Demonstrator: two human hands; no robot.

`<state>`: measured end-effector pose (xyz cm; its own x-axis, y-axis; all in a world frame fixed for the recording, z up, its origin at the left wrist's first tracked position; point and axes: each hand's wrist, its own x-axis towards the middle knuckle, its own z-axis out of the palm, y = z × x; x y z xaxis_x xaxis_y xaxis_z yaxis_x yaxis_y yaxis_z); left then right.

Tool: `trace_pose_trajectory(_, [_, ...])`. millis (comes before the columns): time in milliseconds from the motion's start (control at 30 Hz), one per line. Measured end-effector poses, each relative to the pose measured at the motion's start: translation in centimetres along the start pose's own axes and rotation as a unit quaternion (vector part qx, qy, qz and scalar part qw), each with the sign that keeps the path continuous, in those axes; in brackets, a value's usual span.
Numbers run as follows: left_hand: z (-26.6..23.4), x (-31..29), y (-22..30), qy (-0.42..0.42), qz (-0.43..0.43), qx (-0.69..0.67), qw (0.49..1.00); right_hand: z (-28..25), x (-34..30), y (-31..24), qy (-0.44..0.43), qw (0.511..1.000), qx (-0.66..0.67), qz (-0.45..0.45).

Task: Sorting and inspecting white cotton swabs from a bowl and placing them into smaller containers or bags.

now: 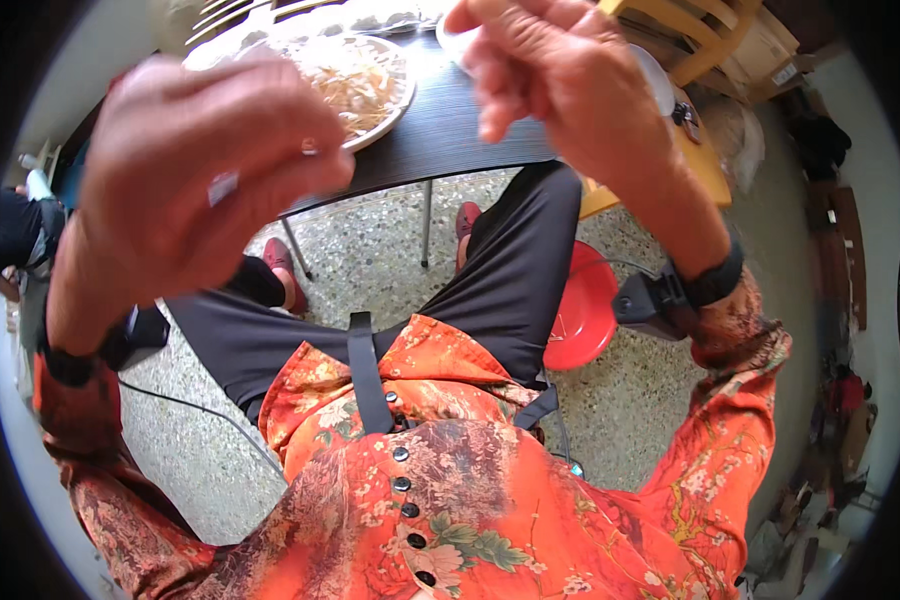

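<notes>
My left hand [210, 170] is raised at the left, in front of the table's near edge. It is blurred, with its fingers curled together; what they hold, if anything, is hidden. A small whitish patch shows on it. Partly behind this hand, a round white plate [402, 105] bears a heap of thin, pale yellowish strands [355, 80], like bean sprouts. My right hand [560, 75] is up near the top edge, thumb and fingers drawn together. I cannot make out anything between them. A white dish [457, 42] shows partly behind it.
The dark table [440, 140] stands ahead of my knees on thin metal legs. A red basin [582, 315] sits on the speckled floor at the right. There is a wooden chair [705, 45] at the upper right. Each wrist wears a black strapped device with a cable.
</notes>
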<state>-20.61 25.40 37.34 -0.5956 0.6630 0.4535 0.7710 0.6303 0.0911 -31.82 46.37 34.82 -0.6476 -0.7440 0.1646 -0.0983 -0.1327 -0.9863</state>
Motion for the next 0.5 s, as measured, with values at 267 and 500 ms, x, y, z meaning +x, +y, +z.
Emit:
trace_pose_trajectory(267, [-4.4, -6.3, 0.2, 0.183, -0.239, 0.085, 0.950, 4.3, 1.5, -7.0, -0.015, 0.996, 0.071, 0.048])
trace_pose_trajectory(500, [-5.0, -8.7, -5.2, 0.374, -0.207, 0.006, 0.904, 4.2, 1.2, -7.7, -0.085, 0.967, 0.241, -0.017])
